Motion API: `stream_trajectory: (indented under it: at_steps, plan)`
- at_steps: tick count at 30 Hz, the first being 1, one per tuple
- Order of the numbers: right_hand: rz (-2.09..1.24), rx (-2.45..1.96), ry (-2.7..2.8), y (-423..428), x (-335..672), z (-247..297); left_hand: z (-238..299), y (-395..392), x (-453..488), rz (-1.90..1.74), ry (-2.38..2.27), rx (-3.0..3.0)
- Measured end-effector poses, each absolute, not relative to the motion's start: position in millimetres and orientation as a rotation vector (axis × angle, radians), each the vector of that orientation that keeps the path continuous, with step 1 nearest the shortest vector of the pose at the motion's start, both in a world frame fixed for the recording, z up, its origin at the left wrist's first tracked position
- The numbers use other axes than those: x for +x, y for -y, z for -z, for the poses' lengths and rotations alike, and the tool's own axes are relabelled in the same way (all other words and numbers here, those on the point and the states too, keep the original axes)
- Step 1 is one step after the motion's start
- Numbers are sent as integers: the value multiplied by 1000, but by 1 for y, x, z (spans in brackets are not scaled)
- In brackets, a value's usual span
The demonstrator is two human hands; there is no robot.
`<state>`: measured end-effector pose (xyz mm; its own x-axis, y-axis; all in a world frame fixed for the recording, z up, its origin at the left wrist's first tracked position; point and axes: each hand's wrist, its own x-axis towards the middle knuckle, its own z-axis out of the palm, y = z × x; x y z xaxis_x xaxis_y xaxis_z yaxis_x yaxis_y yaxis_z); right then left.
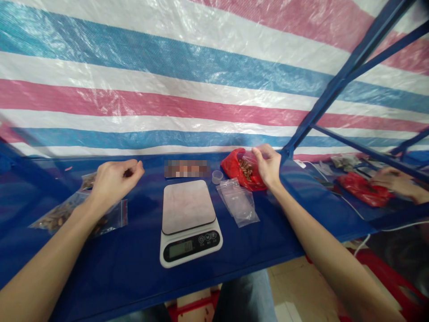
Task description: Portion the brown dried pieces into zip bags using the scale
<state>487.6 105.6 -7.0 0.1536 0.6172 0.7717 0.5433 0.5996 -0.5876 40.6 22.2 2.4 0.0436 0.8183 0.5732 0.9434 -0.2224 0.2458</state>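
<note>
My left hand (117, 181) is closed in a loose fist above the left side of the table; whether anything is inside cannot be made out. Below it lie clear zip bags (55, 218) with brown pieces in them. My right hand (268, 165) pinches the edge of a red plastic bag (231, 165), which stands open and holds small brown pieces (246, 170). Between my hands a white kitchen scale (189, 208) has a bare plate, and its display seems to read 0.0. Flat clear zip bags (238, 203) and a small clear cup (217, 177) lie to its right.
Behind the scale lies a flat pixelated item (187, 169). A blue metal frame (321, 107) slants up at the right. Beyond it, another person's hand (392, 181) touches a red bag (363, 190). White cables (351, 206) run there. A striped tarp (167, 98) closes off the back.
</note>
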Motion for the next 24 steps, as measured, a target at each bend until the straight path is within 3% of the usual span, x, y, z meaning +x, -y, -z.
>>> stream_trajectory:
  at_steps: [6,13,20,24]
  plan:
    - [0,-946,1393,-110,491,6,0,-23,38,965,1797,-2132]
    - [-141,-870,1295,-75,477,-12,-6,-20,42,980,1834,-2131]
    - [-437,-814,2329,17,485,-7,-9,-16,39,926,1843,-2143]
    - [-724,-877,2615,31,504,-8,-11,-17,39,898,1842,-2127]
